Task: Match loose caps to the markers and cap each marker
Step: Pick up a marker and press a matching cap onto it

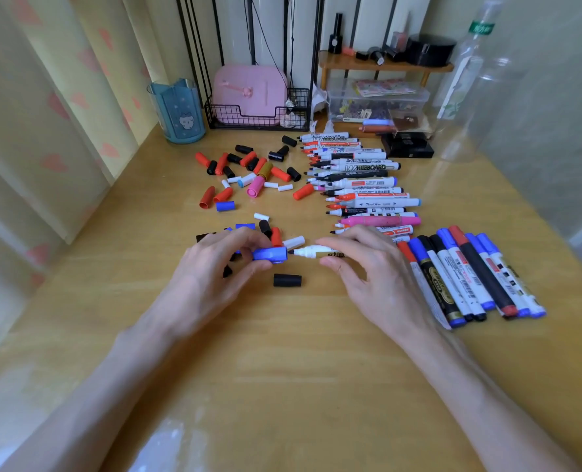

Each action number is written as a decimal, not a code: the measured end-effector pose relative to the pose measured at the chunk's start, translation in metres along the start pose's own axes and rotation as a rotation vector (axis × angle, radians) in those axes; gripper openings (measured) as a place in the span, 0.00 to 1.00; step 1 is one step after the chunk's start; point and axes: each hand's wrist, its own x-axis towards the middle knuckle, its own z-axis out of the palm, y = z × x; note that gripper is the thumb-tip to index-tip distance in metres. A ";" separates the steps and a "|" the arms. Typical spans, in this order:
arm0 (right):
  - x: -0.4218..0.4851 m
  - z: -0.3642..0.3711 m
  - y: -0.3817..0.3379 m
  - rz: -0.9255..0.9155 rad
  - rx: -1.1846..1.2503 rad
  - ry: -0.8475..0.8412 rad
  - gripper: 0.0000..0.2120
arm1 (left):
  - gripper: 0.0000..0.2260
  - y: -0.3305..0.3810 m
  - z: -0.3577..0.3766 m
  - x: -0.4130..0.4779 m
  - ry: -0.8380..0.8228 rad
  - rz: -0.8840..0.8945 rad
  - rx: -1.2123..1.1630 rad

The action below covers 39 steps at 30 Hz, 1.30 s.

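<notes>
Left hand [214, 267] pinches blue cap [269, 254] in fingertip grip, open end facing right. Right hand [367, 270] pinches white marker [311, 251], black tip just short of cap mouth, both low over surface [282, 352]. Loose black cap [287, 280] just below.

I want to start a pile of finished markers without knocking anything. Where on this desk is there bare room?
Bare desk lies on the near side of the left hand, black cap and right hand. A smaller strip runs between the blue cup and the loose caps. Crowded: those caps, the uncapped markers and the capped markers at right.
</notes>
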 end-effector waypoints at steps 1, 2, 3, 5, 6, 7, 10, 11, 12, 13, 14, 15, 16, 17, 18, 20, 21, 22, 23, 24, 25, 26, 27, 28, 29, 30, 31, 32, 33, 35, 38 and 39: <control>0.001 0.000 0.002 0.009 0.006 0.014 0.12 | 0.08 0.000 -0.001 0.001 0.006 -0.004 -0.005; 0.001 -0.001 0.003 0.012 0.013 0.021 0.12 | 0.08 0.000 -0.002 0.001 0.012 -0.007 -0.016; 0.001 -0.002 0.003 0.006 0.021 0.020 0.12 | 0.07 0.000 -0.002 0.001 0.015 -0.005 -0.035; 0.001 -0.002 0.000 -0.023 0.038 -0.001 0.12 | 0.06 0.006 0.002 0.001 0.010 -0.009 -0.091; 0.000 0.000 -0.004 -0.042 0.045 -0.013 0.12 | 0.06 0.009 0.006 0.001 0.007 -0.021 -0.126; -0.001 0.001 -0.006 -0.059 0.046 -0.018 0.12 | 0.07 0.013 0.010 0.001 0.009 -0.042 -0.169; -0.002 0.004 -0.007 -0.061 0.058 0.003 0.13 | 0.06 0.022 0.019 0.003 0.030 -0.117 -0.315; -0.003 0.004 -0.006 -0.059 0.063 0.013 0.13 | 0.05 0.024 0.019 0.004 0.033 -0.129 -0.345; -0.004 0.004 -0.006 -0.060 0.062 0.023 0.13 | 0.04 0.026 0.020 0.004 0.033 -0.135 -0.358; -0.004 0.005 -0.006 -0.063 0.056 0.034 0.12 | 0.04 0.028 0.019 0.004 0.032 -0.137 -0.362; -0.004 0.005 -0.007 -0.065 0.052 0.043 0.12 | 0.04 0.029 0.019 0.004 0.032 -0.140 -0.366; -0.004 0.005 -0.008 -0.067 0.048 0.050 0.12 | 0.03 0.030 0.018 0.004 0.034 -0.143 -0.371; -0.004 0.006 -0.010 -0.070 0.043 0.054 0.12 | 0.04 0.030 0.017 0.003 0.034 -0.145 -0.375; -0.004 0.007 -0.010 -0.071 0.040 0.053 0.12 | 0.04 0.029 0.016 0.003 0.032 -0.147 -0.376; -0.004 0.007 -0.011 -0.072 0.040 0.048 0.12 | 0.05 0.028 0.015 0.002 0.029 -0.149 -0.374; -0.004 0.008 -0.011 -0.075 0.046 0.038 0.11 | 0.05 0.025 0.015 0.001 0.023 -0.144 -0.358; -0.004 0.008 -0.012 -0.075 0.047 0.034 0.11 | 0.05 0.024 0.015 0.001 0.023 -0.141 -0.346; -0.004 0.008 -0.012 -0.074 0.048 0.034 0.11 | 0.04 0.023 0.015 0.001 0.025 -0.137 -0.339; -0.004 0.009 -0.012 -0.071 0.051 0.033 0.11 | 0.04 0.023 0.016 0.000 0.028 -0.136 -0.338; -0.004 0.009 -0.012 -0.067 0.059 0.028 0.11 | 0.05 0.023 0.016 0.000 0.030 -0.136 -0.338; -0.004 0.008 -0.011 -0.063 0.069 0.017 0.12 | 0.05 0.023 0.016 0.000 0.032 -0.137 -0.338; -0.004 0.008 -0.010 -0.061 0.080 0.002 0.12 | 0.06 0.023 0.015 0.000 0.031 -0.134 -0.333; -0.004 0.006 -0.009 -0.059 0.092 -0.018 0.12 | 0.07 0.023 0.015 -0.001 0.023 -0.127 -0.321; -0.004 0.005 -0.008 -0.052 0.108 -0.041 0.12 | 0.08 0.023 0.015 0.000 0.004 -0.112 -0.297; -0.004 0.003 -0.007 -0.035 0.128 -0.063 0.12 | 0.08 0.024 0.015 0.000 -0.023 -0.083 -0.253; -0.004 0.002 -0.007 -0.015 0.144 -0.080 0.12 | 0.09 0.024 0.015 0.000 -0.047 -0.041 -0.189; -0.003 0.001 -0.007 0.001 0.151 -0.090 0.12 | 0.09 0.024 0.015 0.001 -0.065 0.003 -0.116; -0.002 0.001 -0.007 0.012 0.150 -0.092 0.12 | 0.10 0.023 0.015 0.003 -0.075 0.028 -0.057; -0.001 0.002 -0.007 0.017 0.143 -0.087 0.12 | 0.11 0.021 0.013 0.005 -0.080 0.029 -0.022; 0.000 0.006 -0.008 0.005 0.128 -0.064 0.12 | 0.10 0.019 0.010 0.006 -0.070 0.000 -0.008; 0.000 0.010 -0.012 -0.055 0.102 -0.031 0.12 | 0.08 0.018 0.010 0.003 -0.062 -0.063 -0.044; 0.000 0.010 -0.011 -0.080 0.078 -0.013 0.12 | 0.08 0.017 0.009 0.003 -0.060 -0.093 -0.057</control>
